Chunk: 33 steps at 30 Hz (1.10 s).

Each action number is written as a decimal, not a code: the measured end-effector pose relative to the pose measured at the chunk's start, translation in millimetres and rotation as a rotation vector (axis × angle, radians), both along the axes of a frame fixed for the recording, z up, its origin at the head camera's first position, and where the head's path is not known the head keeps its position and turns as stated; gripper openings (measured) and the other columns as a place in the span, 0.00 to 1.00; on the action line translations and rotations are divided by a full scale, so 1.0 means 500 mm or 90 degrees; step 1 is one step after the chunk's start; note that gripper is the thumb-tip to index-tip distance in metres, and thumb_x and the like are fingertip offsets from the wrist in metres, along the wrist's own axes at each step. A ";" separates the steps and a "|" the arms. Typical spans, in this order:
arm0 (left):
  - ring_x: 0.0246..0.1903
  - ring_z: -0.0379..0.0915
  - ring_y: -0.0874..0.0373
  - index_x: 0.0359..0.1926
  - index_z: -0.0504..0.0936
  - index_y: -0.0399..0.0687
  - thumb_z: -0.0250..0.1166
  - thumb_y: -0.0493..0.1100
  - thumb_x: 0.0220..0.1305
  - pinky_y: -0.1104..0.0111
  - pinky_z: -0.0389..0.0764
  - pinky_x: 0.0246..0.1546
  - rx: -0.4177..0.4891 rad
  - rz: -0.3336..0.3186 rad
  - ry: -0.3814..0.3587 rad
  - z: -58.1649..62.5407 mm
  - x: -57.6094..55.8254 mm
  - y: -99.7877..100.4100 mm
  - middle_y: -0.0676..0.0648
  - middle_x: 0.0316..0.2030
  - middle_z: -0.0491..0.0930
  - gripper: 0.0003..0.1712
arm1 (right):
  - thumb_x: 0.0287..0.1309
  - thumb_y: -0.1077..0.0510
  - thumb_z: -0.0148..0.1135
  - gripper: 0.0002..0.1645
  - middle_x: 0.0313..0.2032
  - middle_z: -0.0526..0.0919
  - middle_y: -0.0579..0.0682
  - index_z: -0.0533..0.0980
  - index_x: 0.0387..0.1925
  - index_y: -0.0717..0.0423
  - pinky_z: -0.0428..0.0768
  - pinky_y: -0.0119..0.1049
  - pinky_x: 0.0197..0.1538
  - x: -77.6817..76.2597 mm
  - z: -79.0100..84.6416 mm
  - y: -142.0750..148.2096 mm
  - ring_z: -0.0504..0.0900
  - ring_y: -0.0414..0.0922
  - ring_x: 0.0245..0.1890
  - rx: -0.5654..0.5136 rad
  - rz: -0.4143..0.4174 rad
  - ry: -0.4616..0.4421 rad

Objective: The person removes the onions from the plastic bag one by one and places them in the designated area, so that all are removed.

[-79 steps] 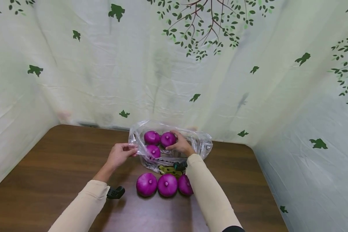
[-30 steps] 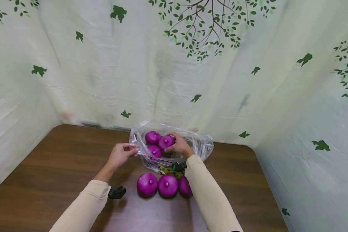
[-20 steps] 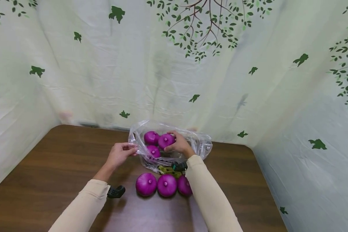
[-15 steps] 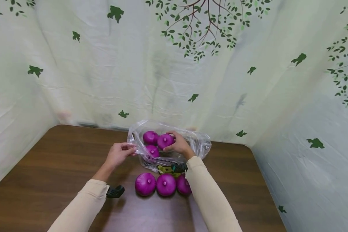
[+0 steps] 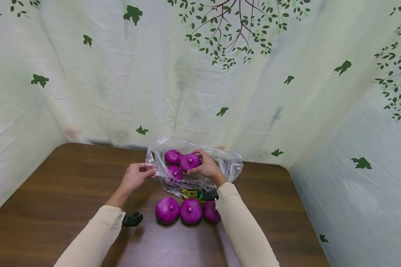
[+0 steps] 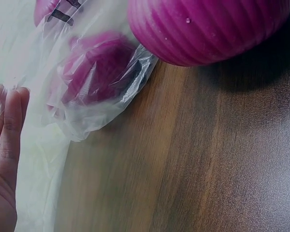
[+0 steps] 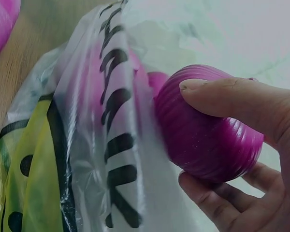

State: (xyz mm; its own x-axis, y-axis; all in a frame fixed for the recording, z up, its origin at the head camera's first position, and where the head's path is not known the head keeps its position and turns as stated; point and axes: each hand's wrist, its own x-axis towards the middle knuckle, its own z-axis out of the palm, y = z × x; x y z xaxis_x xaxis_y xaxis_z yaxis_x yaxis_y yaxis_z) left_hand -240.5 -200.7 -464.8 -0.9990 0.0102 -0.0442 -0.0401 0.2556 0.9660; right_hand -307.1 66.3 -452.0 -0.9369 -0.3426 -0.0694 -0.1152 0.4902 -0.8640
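A clear plastic bag [image 5: 233, 165] with black print and a yellow-green patch lies open at the far side of the table. My left hand [image 5: 137, 176] pinches its left edge between thumb and fingers, also visible in the left wrist view. Within the bag's mouth, my right hand [image 5: 207, 165] grips a ribbed purple onion [image 7: 210, 125], thumb on one side and fingers on the other. Two more onions sit left of it in the bag, a back onion [image 5: 173, 157] and a front onion [image 5: 175, 172], the latter partly behind plastic.
Three purple onions stand in a row before the bag: a left onion [image 5: 167, 210], a middle onion [image 5: 191, 211] and a right onion [image 5: 211, 212] partly hidden by the right sleeve. A leaf-printed curtain [image 5: 180, 85] encloses the brown wooden table [image 5: 86, 178] at back and sides.
Since the earliest frame, my right hand has shifted the held onion slightly left and nearer, beside the other two in the bag. The left hand keeps its pinch on the edge.
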 end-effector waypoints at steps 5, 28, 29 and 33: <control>0.34 0.84 0.54 0.50 0.78 0.23 0.63 0.35 0.65 0.61 0.83 0.43 -0.007 0.000 -0.002 -0.001 -0.003 0.002 0.38 0.37 0.84 0.18 | 0.39 0.65 0.79 0.45 0.58 0.73 0.57 0.69 0.61 0.52 0.79 0.44 0.53 0.009 0.009 0.007 0.74 0.54 0.55 -0.024 0.015 0.018; 0.30 0.82 0.63 0.50 0.77 0.22 0.62 0.34 0.65 0.64 0.84 0.42 -0.002 -0.002 0.004 0.000 0.003 0.006 0.38 0.38 0.84 0.18 | 0.42 0.60 0.79 0.47 0.59 0.71 0.54 0.66 0.65 0.52 0.82 0.38 0.45 0.088 0.026 0.019 0.78 0.51 0.48 -0.091 0.014 0.043; 0.30 0.82 0.63 0.50 0.77 0.22 0.62 0.34 0.65 0.65 0.84 0.41 0.001 -0.002 0.006 0.000 0.003 0.007 0.37 0.38 0.84 0.18 | 0.42 0.60 0.79 0.48 0.59 0.71 0.54 0.66 0.65 0.52 0.82 0.38 0.45 0.093 0.026 0.019 0.78 0.51 0.48 -0.093 0.016 0.048; 0.28 0.81 0.66 0.50 0.76 0.19 0.62 0.33 0.65 0.69 0.84 0.38 0.013 -0.008 0.016 0.001 0.004 0.009 0.34 0.39 0.84 0.18 | 0.42 0.60 0.79 0.47 0.56 0.74 0.55 0.66 0.65 0.54 0.82 0.39 0.44 0.113 0.026 0.024 0.79 0.50 0.47 -0.093 0.025 0.068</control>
State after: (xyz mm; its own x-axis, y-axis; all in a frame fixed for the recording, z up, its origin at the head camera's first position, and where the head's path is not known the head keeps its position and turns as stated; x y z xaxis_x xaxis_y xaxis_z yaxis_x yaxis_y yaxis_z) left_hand -238.7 -196.5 -464.1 -0.9996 0.0229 -0.0186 -0.0126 0.2355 0.9718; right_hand -250.6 78.1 -439.1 -0.9220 -0.3783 0.0822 -0.2260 0.3537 -0.9076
